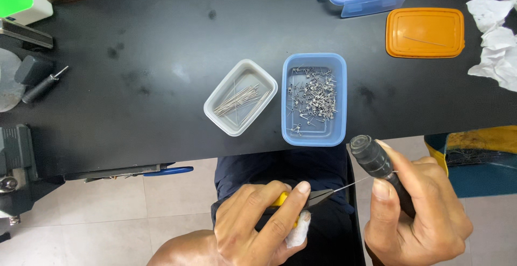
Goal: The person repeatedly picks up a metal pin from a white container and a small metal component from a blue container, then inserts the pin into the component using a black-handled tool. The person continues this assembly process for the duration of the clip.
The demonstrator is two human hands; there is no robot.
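Wire (353,184), thin and straight, spans pliers (315,197) and black tool (377,164).

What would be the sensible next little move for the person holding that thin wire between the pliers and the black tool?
Probably a snip or bend of the thin wire: the left hand has yellow-handled pliers at one end, and the right hand holds the black tool at the other.

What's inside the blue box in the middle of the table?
The blue box holds a heap of small bent metal wire pieces, piled mostly toward its far end. Bare blue floor shows near the front. Whatever lies beneath the heap is covered.
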